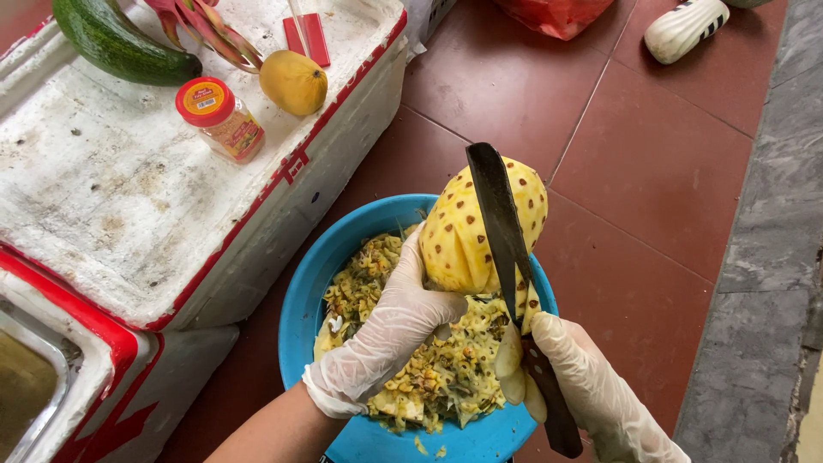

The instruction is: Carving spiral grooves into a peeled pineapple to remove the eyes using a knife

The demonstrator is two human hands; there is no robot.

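Meanwhile, gloved hands (left (390, 330), right (591, 386)) grip pineapple (459, 231) and knife (501, 231) over peel-filled basin (300, 300).

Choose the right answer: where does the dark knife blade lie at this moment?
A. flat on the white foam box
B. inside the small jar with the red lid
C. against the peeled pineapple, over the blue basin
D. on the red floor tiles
C: the right hand holds the knife with its blade against the peeled pineapple, which the left hand grips over the blue basin of peelings.
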